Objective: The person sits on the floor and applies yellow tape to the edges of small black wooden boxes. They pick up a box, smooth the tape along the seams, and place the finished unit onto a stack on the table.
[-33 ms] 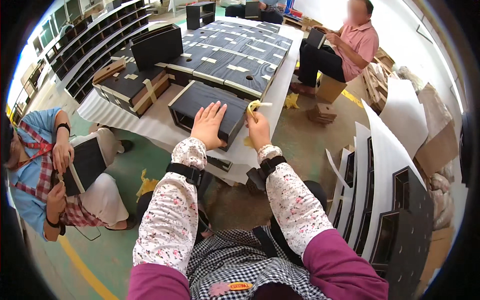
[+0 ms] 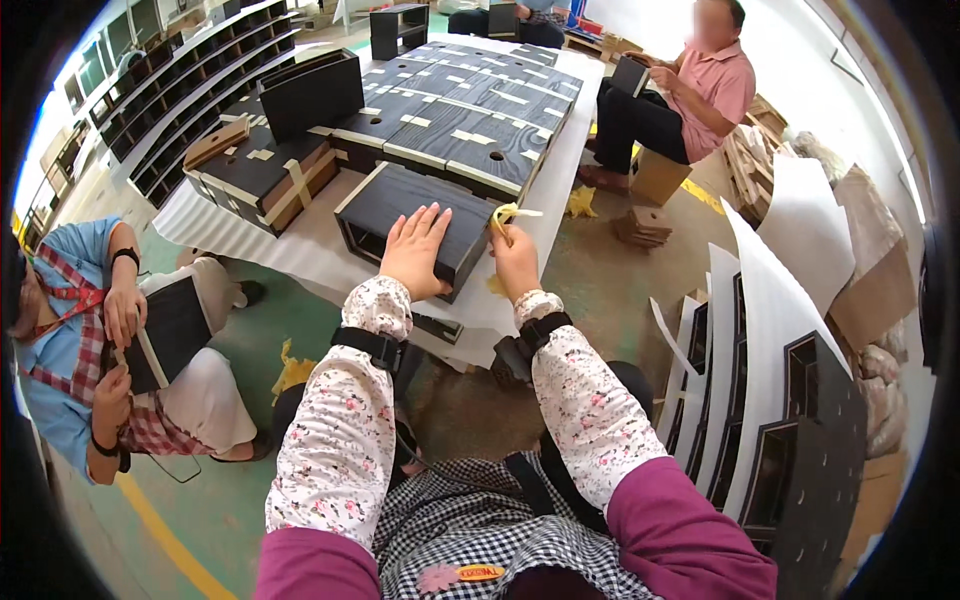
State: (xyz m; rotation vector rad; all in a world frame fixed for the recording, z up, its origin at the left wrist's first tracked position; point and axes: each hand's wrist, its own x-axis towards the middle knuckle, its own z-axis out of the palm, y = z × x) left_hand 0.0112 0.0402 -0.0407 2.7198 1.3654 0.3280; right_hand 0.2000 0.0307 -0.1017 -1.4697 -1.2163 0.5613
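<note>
A black wood-grain box (image 2: 385, 205) with an opening in its near side lies on the white-covered table in front of me. Flat on its top rests my left hand (image 2: 415, 252), open, with fingers stretched out. Beside the box's right end, my right hand (image 2: 515, 262) is closed in a pinch on a crumpled strip of yellowish masking tape (image 2: 507, 213). The tape's loose end sticks out to the right above the fingers. My right fingertips are close to the box's end; I cannot tell whether they touch it.
Taped black boxes (image 2: 440, 135) cover the table beyond, with an upright black box (image 2: 312, 95) on the left. One person (image 2: 120, 340) works at left, another (image 2: 700, 100) sits at far right. Black units (image 2: 800, 460) interleaved with white sheets stand at my right. Tape scraps (image 2: 292, 370) lie on the floor.
</note>
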